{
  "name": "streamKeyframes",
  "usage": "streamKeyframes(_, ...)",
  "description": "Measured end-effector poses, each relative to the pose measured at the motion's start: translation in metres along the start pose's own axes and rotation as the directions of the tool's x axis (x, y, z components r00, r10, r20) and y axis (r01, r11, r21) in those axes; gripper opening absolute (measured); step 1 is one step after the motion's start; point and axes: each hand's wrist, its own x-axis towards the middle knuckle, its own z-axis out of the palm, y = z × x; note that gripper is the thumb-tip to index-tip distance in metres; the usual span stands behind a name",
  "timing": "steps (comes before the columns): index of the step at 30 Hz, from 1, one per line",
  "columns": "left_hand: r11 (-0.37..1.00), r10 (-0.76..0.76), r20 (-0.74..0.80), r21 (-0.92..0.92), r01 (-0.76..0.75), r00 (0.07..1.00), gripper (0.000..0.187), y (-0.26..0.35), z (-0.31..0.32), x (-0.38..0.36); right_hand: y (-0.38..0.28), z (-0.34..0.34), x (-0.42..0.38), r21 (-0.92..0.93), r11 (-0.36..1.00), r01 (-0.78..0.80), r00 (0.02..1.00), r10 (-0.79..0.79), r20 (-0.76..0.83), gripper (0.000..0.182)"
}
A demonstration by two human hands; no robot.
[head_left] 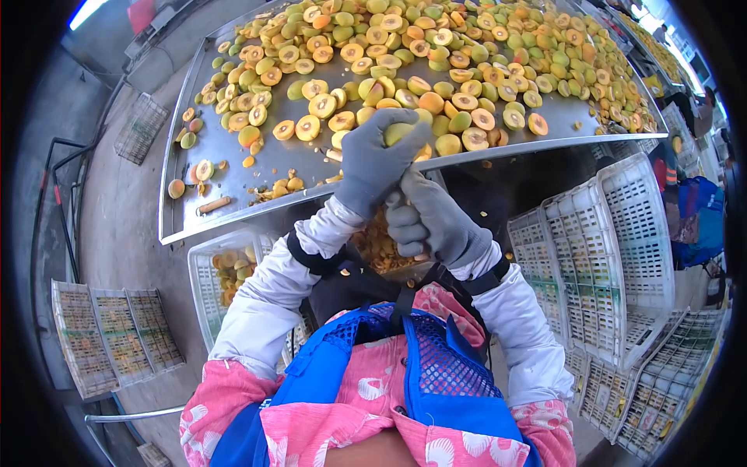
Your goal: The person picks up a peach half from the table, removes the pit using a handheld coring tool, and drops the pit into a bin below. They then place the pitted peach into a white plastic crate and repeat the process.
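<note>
My left hand (381, 162), in a grey glove, is closed round a yellow-green peach (398, 134) just above the table's front edge. Below and to its right, touching it, my gloved right hand (437, 218) makes a fist. What looks like the end of a wooden handle (421, 257) pokes out under that fist; the rest of this tool is hidden by the fingers. Many halved peaches (308, 128), several with brown pits showing, are heaped on the metal table (292, 165) beyond my hands.
A loose wooden handle (214, 205) lies at the table's left front corner, near fruit scraps (284, 187). Below the edge, a white crate (204, 272) holds fruit. Scraps (381, 243) fill a container under my hands. Plastic crates stand right (595, 249) and left (117, 335).
</note>
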Motion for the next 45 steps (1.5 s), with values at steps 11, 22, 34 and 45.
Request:
streamKeyframes(11, 0.975, -0.158, -0.031, -0.165, 0.150, 0.987, 0.020, -0.011, 0.009, -0.003, 0.001, 0.004, -0.001, -0.067, 0.998, -0.011, 0.988, 0.000, -0.154, 0.045)
streamKeyframes(22, 0.928, -0.168, 0.105, -0.320, 0.193, 0.980, 0.019, -0.033, -0.002, -0.004, 0.008, -0.006, 0.004, -0.049, 0.998, -0.035, 0.998, 0.033, -0.046, 0.046)
streamKeyframes(34, 0.985, 0.083, 0.086, -0.156, -0.069, 0.993, 0.019, -0.005, -0.011, -0.009, 0.012, 0.005, 0.001, 0.013, 0.999, -0.040, 0.998, 0.039, 0.058, 0.044)
streamKeyframes(45, 0.976, 0.214, 0.226, -0.091, -0.198, 0.950, 0.020, -0.007, -0.027, -0.012, 0.027, 0.009, 0.002, 0.122, 0.992, -0.038, 0.984, 0.016, 0.176, 0.045)
